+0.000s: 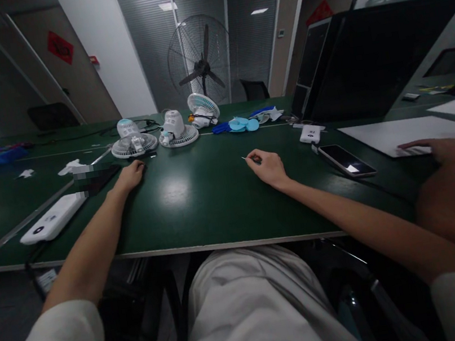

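Your right hand [267, 168] is pinching a small pale thing [244, 158] above the green table [197, 198]. Your left hand [131, 175] is resting near the fans [133, 142]; its grip I cannot tell.

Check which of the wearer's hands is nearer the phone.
Right. The right hand is a short way left of the phone; the left hand is much farther left, just in front of the leftmost fan.

I can read no text. Markings on the red sign [61, 47], door-mounted, and white device [55, 217] are illegible.
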`<state>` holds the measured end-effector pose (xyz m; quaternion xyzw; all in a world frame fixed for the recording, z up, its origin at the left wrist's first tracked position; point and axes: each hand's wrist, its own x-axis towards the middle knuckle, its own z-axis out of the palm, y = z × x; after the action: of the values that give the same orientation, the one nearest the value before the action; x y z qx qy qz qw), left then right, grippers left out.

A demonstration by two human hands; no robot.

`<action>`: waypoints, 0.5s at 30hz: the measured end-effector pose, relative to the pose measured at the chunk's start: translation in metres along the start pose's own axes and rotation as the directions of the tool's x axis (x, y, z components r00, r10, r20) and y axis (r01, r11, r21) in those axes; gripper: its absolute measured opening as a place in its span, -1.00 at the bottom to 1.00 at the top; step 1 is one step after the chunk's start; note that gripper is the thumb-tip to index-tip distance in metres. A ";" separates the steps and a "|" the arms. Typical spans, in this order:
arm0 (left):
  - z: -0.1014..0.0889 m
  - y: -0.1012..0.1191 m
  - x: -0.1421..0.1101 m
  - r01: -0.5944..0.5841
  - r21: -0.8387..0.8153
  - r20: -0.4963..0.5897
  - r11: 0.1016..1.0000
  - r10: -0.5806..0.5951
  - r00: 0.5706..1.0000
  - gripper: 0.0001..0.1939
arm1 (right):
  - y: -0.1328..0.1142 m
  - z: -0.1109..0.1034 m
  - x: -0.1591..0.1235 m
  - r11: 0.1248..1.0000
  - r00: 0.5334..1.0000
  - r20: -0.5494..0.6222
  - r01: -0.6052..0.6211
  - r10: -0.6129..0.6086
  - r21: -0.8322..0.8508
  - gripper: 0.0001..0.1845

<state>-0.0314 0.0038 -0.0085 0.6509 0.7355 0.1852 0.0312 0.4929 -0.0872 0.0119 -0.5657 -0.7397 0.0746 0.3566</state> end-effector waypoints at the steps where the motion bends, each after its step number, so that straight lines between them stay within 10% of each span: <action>1: -0.001 -0.002 0.000 0.047 0.014 -0.030 0.999 -0.046 0.998 -0.55 | 0.000 0.000 0.000 1.000 1.000 0.003 0.004 -0.004 0.002 -0.77; 7: -0.011 -0.001 -0.013 0.295 0.065 -0.117 0.953 -0.286 0.951 -0.53 | -0.001 0.000 0.000 1.000 1.000 0.025 0.014 -0.015 0.013 -0.76; 15: -0.017 0.011 -0.019 0.255 0.093 -0.039 0.963 -0.252 0.967 -0.49 | -0.001 0.000 0.000 1.000 1.000 0.023 0.013 -0.013 -0.005 -0.77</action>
<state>-0.0229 -0.0176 0.0068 0.5497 0.8212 0.1523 0.0130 0.4923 -0.0869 0.0123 -0.5608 -0.7476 0.0768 0.3474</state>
